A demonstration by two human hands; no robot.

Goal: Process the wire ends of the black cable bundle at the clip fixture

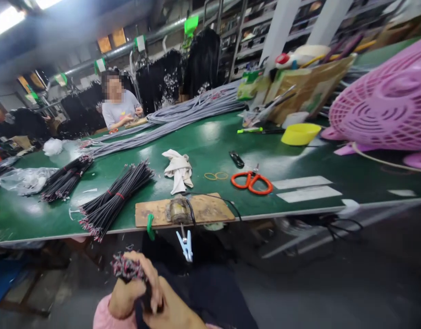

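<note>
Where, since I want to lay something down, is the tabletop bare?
The tabletop has a bare patch between the grey cables, white cloth and black clip; a smaller one between the yellow item and white strips. Its left side is crowded with black wire bundles and a plastic bag.

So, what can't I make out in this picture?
Head view:
Held bundle: lower part mostly hidden by the left hand and right hand.
Pink basket: right end cut off by the picture's edge.
Green packet: any print blurred, too small.
Co-worker's hands: too small to tell what they hold.
</note>
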